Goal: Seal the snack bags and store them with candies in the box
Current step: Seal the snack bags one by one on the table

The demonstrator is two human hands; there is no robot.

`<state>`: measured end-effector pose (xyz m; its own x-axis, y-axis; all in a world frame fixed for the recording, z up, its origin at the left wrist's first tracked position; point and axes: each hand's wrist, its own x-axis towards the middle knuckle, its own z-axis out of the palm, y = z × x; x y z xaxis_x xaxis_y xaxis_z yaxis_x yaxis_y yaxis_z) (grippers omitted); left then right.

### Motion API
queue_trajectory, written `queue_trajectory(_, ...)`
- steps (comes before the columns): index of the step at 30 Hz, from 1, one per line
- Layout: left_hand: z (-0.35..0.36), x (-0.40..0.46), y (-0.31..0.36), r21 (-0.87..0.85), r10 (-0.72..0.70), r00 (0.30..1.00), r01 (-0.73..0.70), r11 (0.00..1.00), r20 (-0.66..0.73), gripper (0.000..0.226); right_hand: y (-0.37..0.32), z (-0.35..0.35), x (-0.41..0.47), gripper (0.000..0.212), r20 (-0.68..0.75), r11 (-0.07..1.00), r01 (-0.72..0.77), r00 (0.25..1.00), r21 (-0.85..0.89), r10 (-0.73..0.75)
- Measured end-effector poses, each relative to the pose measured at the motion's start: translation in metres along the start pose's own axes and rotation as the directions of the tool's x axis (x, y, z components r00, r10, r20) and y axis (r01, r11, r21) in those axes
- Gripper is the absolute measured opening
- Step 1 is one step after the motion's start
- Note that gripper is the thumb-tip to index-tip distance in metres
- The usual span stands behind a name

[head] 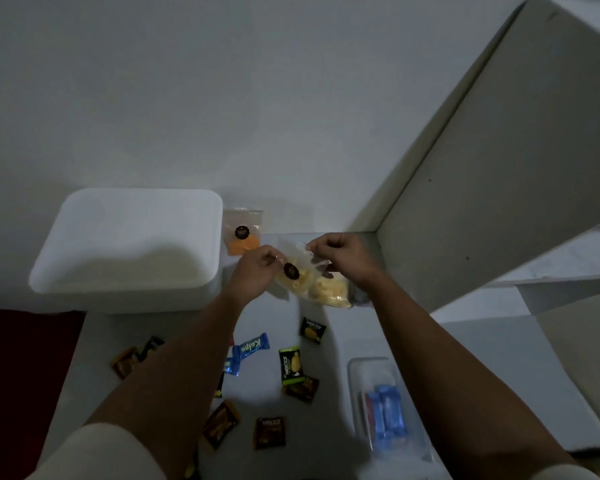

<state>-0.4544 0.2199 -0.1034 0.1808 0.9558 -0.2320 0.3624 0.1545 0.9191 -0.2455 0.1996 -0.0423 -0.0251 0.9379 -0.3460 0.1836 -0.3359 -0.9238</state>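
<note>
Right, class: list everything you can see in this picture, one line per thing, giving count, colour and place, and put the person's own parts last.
Clear plastic snack bag of pale yellow tube snacks: one, centre, held up by both hands.
Clear plastic snack bag of orange snacks: one, by the wall, beside the tub.
White plastic tub: one, left.
Small wrapped candies: about a dozen, brown, blue and green-black, scattered on the near table.
Clear plastic box: one, near right, holding blue packets.
White table: one, under everything.
Left hand: pinches the yellow bag's top.
Right hand: pinches the same top.
</note>
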Motion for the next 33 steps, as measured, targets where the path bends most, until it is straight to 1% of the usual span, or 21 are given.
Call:
queue_trajectory(3,0.012,0.021,-0.008,-0.047,-0.035,0.994,0.031,0.998,-0.103,0.007,0.018,-0.002,0.024,0.032,-0.049,0.997,-0.019,0.999,0.077,0.023)
queue_trajectory(5,0.019,0.035,-0.013,-0.067,-0.074,0.981,0.063,0.996,-0.18,0.007,0.037,0.004,0.043,0.042,-0.037,0.998,-0.032,0.999,0.047,0.034)
queue_trajectory(6,0.022,0.043,-0.016,-0.065,-0.069,0.974,0.056,0.996,-0.217,0.007,0.047,0.008,0.054,0.046,-0.03,0.999,-0.032,0.999,0.01,0.032)
queue_trajectory(8,0.026,0.063,-0.029,-0.006,-0.057,0.969,0.058,0.998,-0.242,0.007,0.066,0.017,0.08,0.041,-0.043,0.999,-0.034,0.999,-0.037,0.032)
queue_trajectory(10,0.028,0.08,-0.038,0.105,-0.06,0.962,0.091,0.99,-0.267,0.014,0.078,0.023,0.109,0.033,-0.073,0.997,-0.051,0.996,-0.062,0.046)
queue_trajectory(12,0.029,0.095,-0.049,0.212,-0.027,0.944,0.101,0.972,-0.328,0.021,0.083,0.029,0.138,0.027,-0.066,0.994,-0.053,0.997,-0.1,0.046)
queue_trajectory(13,0.029,0.099,-0.052,0.258,-0.022,0.94,0.116,0.959,-0.34,0.017,0.086,0.032,0.152,0.024,-0.051,0.992,-0.053,0.998,-0.118,0.048)
queue_trajectory(14,0.029,0.105,-0.059,0.275,-0.041,0.931,0.149,0.95,-0.362,0.01,0.086,0.036,0.164,0.019,-0.035,0.988,-0.052,0.998,-0.147,0.047)
queue_trajectory(15,0.028,0.108,-0.06,0.244,-0.094,0.917,0.2,0.949,-0.389,0.012,0.088,0.039,0.176,0.017,-0.021,0.983,-0.051,0.999,-0.177,0.048)
queue_trajectory(16,0.027,0.112,-0.064,0.21,-0.144,0.902,0.246,0.946,-0.407,0.019,0.088,0.043,0.186,0.019,-0.013,0.976,-0.05,0.999,-0.211,0.048)
queue_trajectory(17,0.027,0.115,-0.069,0.207,-0.175,0.892,0.281,0.937,-0.417,0.023,0.092,0.046,0.196,0.021,-0.011,0.973,-0.047,0.999,-0.224,0.046)
queue_trajectory(19,0.029,0.121,-0.076,0.247,-0.201,0.877,0.331,0.911,-0.437,0.026,0.097,0.05,0.207,0.015,-0.011,0.968,-0.04,0.999,-0.25,0.038)
queue_trajectory(21,0.031,0.124,-0.077,0.255,-0.212,0.854,0.364,0.896,-0.476,0.026,0.101,0.05,0.21,0.03,-0.03,0.965,-0.051,0.999,-0.257,0.045)
queue_trajectory(23,0.031,0.124,-0.072,0.233,-0.197,0.831,0.36,0.903,-0.52,0.027,0.1,0.044,0.206,0.046,-0.027,0.962,-0.059,0.998,-0.266,0.054)
queue_trajectory(25,0.03,0.123,-0.064,0.154,-0.184,0.791,0.33,0.931,-0.584,0.028,0.098,0.033,0.198,0.054,-0.031,0.966,-0.079,0.997,-0.246,0.074)
queue_trajectory(26,0.031,0.121,-0.062,0.125,-0.179,0.777,0.314,0.941,-0.604,0.026,0.097,0.025,0.193,0.054,-0.045,0.977,-0.088,0.996,-0.194,0.081)
queue_trajectory(28,0.038,0.112,-0.062,0.129,-0.176,0.802,0.3,0.945,-0.57,0.024,0.098,0.007,0.182,0.041,-0.119,0.98,-0.079,0.991,-0.181,0.058)
queue_trajectory(29,0.045,0.105,-0.063,0.139,-0.193,0.825,0.31,0.941,-0.532,0.023,0.099,-0.003,0.177,0.031,-0.194,0.961,-0.082,0.981,-0.264,0.03)
queue_trajectory(30,0.054,0.097,-0.065,0.147,-0.212,0.847,0.319,0.936,-0.488,0.021,0.1,-0.013,0.173,0.026,-0.268,0.933,-0.098,0.963,-0.346,0.002)
queue_trajectory(31,0.063,0.09,-0.067,0.151,-0.224,0.871,0.317,0.936,-0.438,0.021,0.102,-0.023,0.17,0.025,-0.325,0.902,-0.152,0.946,-0.404,0.014)
queue_trajectory(33,0.081,0.079,-0.068,0.21,-0.217,0.913,0.3,0.931,-0.344,0.026,0.112,-0.042,0.17,0.039,-0.374,0.84,-0.287,0.921,-0.46,0.109)
